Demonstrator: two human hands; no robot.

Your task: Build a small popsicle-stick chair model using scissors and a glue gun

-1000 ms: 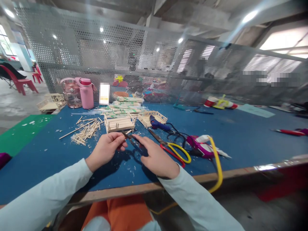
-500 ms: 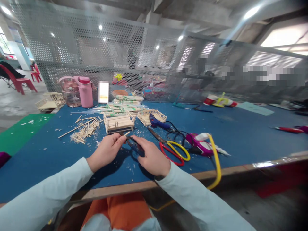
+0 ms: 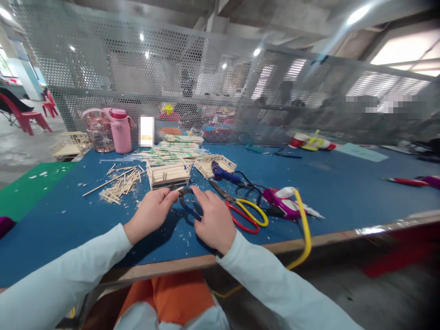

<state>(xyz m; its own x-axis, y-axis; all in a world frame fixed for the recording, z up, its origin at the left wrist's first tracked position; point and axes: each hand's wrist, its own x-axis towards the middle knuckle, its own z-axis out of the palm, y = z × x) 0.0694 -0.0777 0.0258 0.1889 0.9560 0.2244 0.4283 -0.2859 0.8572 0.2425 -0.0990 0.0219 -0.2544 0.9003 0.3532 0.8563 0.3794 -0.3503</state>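
Short, pale wooden stick (image 3: 180,188): located above the near-middle part of the blue-topped table (image 3: 343,183), at the dark head of the blue-handled metal pliers (image 3: 188,205). The part is judged to be light, stiff and dry, with little slip; it is thin enough to be snapped or split under side load. It is best gripped close to one end, between thumb and forefinger, with fingertips kept clear of the pliers' head. The visible end is slim, straight and cream-coloured; the rest is hidden by fingers.

The stick is pinched between thumb and fingers of the left hand (image 3: 148,217). The pliers are held in the curled right hand (image 3: 217,222), its forefinger extended towards the head; whether the pliers' tips meet cannot be told.

Just beyond, a small railed frame of pale wood (image 3: 169,175) is placed, with a loose heap of cut wooden sticks (image 3: 126,184) to its left. To the right are found a dark blue glue gun (image 3: 225,173) and large scissors with red and yellow handles (image 3: 243,207).
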